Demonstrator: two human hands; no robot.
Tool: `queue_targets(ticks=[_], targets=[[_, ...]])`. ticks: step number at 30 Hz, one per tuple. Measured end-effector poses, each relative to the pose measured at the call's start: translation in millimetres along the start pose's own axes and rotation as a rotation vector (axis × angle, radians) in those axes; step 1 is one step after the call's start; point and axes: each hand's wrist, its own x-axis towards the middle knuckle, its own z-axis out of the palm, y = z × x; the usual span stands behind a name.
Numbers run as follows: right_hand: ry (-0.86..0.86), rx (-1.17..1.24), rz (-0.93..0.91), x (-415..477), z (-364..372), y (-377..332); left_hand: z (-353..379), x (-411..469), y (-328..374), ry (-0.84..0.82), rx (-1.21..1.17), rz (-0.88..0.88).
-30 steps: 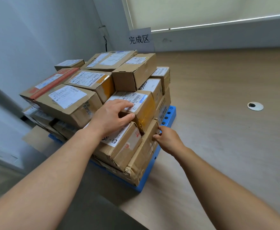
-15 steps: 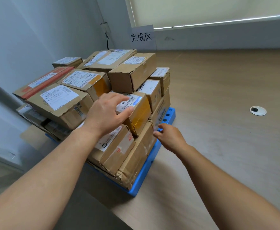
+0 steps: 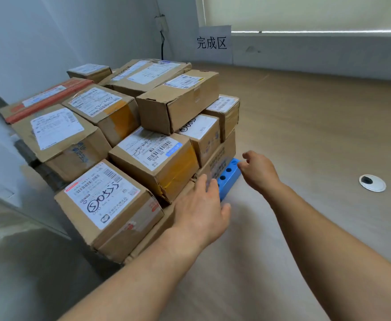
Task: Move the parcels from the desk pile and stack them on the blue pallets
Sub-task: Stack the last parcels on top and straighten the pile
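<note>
Parcels of brown cardboard [image 3: 152,158] with white shipping labels sit stacked on the blue plastic pallet [image 3: 228,178]. My left hand [image 3: 201,209] is spread, fingers straight, by the bottom carton. My right hand [image 3: 259,172] hovers loosely curled near the pallet's corner, holding nothing.

Parcel depot, labelled parcels [image 3: 125,144], zone sign [image 3: 213,44]

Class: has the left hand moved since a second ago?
Yes. The left hand has come off the front yellow-taped parcel, down toward the blue pallet.
</note>
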Motion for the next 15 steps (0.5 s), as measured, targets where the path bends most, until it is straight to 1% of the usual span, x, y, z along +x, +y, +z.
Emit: queue_targets(ticks=[3, 10, 12, 15], targets=[[-0.035, -0.019, -0.042, 21.2, 0.5, -0.7, 5.5, 6.7, -5.7, -0.028, 0.025, -0.090], [-0.074, -0.003, -0.103, 65.6, 5.2, -5.5, 12.8, 14.7, -3.1, -0.032, 0.078, -0.128], [-0.107, 0.035, -0.112, 73.7, 7.0, -3.8, 13.7, 19.5, -1.1, -0.022, 0.086, -0.144], [-0.181, 0.159, -0.110, 81.7, 11.4, 0.5, 13.6, 26.0, 6.5, -0.028, 0.085, -0.185]])
